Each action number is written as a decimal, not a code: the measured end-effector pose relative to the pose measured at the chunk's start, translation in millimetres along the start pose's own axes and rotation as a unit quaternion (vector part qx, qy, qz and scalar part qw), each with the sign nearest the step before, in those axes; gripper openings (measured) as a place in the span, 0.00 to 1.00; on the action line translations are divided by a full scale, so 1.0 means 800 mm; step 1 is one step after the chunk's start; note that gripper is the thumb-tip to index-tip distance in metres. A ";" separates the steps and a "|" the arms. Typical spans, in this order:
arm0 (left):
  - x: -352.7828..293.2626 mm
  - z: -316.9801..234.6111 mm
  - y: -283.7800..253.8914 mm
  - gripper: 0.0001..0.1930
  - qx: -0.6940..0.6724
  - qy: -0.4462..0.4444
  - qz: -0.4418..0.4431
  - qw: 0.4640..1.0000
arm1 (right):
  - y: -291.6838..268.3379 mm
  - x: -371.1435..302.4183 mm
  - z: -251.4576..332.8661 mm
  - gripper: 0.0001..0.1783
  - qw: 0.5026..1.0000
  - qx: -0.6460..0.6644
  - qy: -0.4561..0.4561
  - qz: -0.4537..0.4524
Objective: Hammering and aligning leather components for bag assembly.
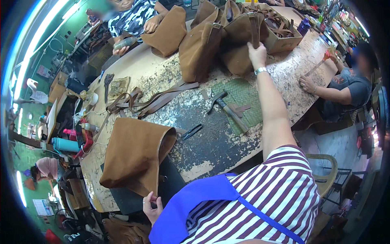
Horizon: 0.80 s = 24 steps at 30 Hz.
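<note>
A brown bag (132, 156) lies on the near left of the table, its mouth facing right. At its lower corner, my left hand (152, 208) pinches the edge between thumb and fingers. My right arm stretches far across the table. There my right hand (257, 56) closes on a dark brown strap (254, 30), which hangs down the front of another brown bag (235, 59). Beside that one stands a similar brown bag (199, 53). Between my hands lie a hammer (229, 110) on a green woven mat (250, 95) and a black-handled hand tool (191, 131).
Loose brown straps (162, 99) lie across the table's middle. A cardboard box (284, 44) full of strips stands at the back, near a dark bottle (303, 27). One person works across the table, holding a brown bag (166, 32); another sits at right with a blade-like tool (316, 67).
</note>
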<state>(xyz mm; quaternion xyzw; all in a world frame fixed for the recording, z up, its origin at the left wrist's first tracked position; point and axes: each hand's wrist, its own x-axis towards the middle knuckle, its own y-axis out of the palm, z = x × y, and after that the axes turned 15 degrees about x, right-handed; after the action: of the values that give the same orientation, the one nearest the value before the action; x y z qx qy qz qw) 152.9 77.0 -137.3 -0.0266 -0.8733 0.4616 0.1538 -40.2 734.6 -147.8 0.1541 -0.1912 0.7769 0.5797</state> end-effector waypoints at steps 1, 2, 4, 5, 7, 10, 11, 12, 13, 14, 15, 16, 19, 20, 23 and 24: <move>-0.004 0.000 -0.003 0.17 0.004 -0.003 -0.004 1.000 | -0.013 -0.012 0.035 0.20 1.000 -0.017 -0.021 -0.002; -0.007 0.002 -0.004 0.17 0.002 -0.007 -0.005 1.000 | -0.037 -0.023 0.076 0.19 0.995 -0.076 -0.059 0.007; -0.009 0.010 -0.003 0.16 -0.005 0.003 -0.006 1.000 | -0.083 -0.018 0.095 0.18 0.984 -0.098 -0.151 -0.007; -0.009 0.015 -0.002 0.16 -0.011 0.003 -0.005 1.000 | -0.106 -0.009 0.088 0.17 0.979 -0.123 -0.161 -0.007; -0.007 0.022 0.000 0.16 -0.033 0.005 -0.009 0.999 | -0.151 -0.030 0.135 0.17 0.987 -0.066 -0.143 -0.015; -0.002 0.025 -0.001 0.16 -0.074 0.025 -0.020 0.997 | -0.208 -0.060 0.180 0.18 0.984 -0.073 -0.163 -0.003; -0.004 0.036 0.002 0.17 -0.087 0.039 -0.020 0.995 | -0.221 -0.075 0.198 0.17 0.984 -0.072 -0.161 -0.002; -0.006 0.041 0.002 0.17 -0.089 0.034 -0.023 0.995 | -0.232 -0.093 0.221 0.18 0.983 -0.070 -0.171 0.009; -0.006 0.045 0.001 0.17 -0.099 0.052 -0.029 0.993 | -0.245 -0.107 0.245 0.18 0.980 -0.096 -0.171 0.024; -0.009 0.050 0.000 0.17 -0.106 0.067 -0.037 0.991 | -0.254 -0.125 0.267 0.18 0.984 -0.073 -0.155 0.042; -0.013 0.053 -0.003 0.19 -0.124 0.054 -0.039 0.990 | -0.258 -0.147 0.303 0.18 0.980 -0.095 -0.166 0.058; -0.016 0.055 -0.007 0.19 -0.120 0.043 -0.046 0.991 | -0.265 -0.159 0.326 0.17 0.976 -0.102 -0.179 0.076; -0.027 0.069 -0.029 0.21 -0.120 0.073 -0.075 0.987 | -0.281 -0.201 0.391 0.18 0.983 -0.084 -0.134 0.089; -0.029 0.077 -0.036 0.22 -0.107 0.065 -0.078 0.989 | -0.269 -0.208 0.394 0.18 0.988 -0.054 -0.117 0.083; -0.041 0.090 -0.064 0.22 -0.120 0.066 -0.097 0.986 | -0.248 -0.230 0.423 0.19 0.973 0.074 -0.133 0.174; -0.045 0.098 -0.072 0.22 -0.123 0.085 -0.113 0.982 | -0.232 -0.234 0.428 0.18 0.959 0.149 -0.129 0.204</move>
<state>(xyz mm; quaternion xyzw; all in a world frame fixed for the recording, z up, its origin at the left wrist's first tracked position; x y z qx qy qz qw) 169.4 -25.2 -140.4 0.0141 -0.9045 0.3265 0.2741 196.6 461.6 88.7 0.2950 -0.1739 0.8720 0.3498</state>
